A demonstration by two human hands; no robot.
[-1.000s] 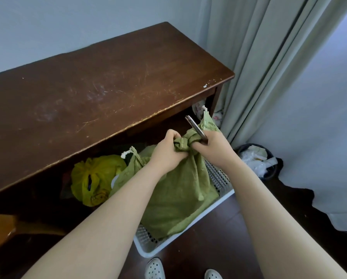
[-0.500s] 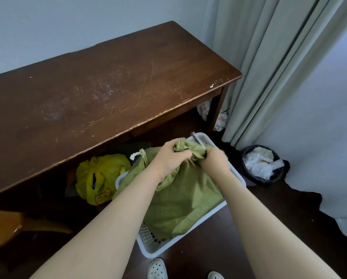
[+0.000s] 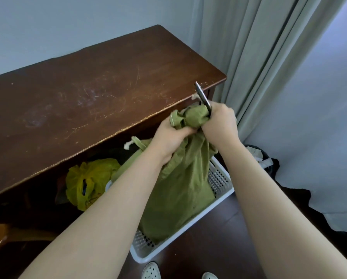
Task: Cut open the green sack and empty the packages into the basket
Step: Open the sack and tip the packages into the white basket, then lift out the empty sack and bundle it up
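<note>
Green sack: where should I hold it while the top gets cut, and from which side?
Grip the green sack by its bunched neck from the left, under the twisted top, where the left hand holds it. The cloth gathers narrow there, the body hangs into the basket, and the right hand holds the blade on the right.

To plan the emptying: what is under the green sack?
A white basket is under the green sack, its perforated wall and rim showing. The sack covers its inside, so contents cannot be seen.
</note>
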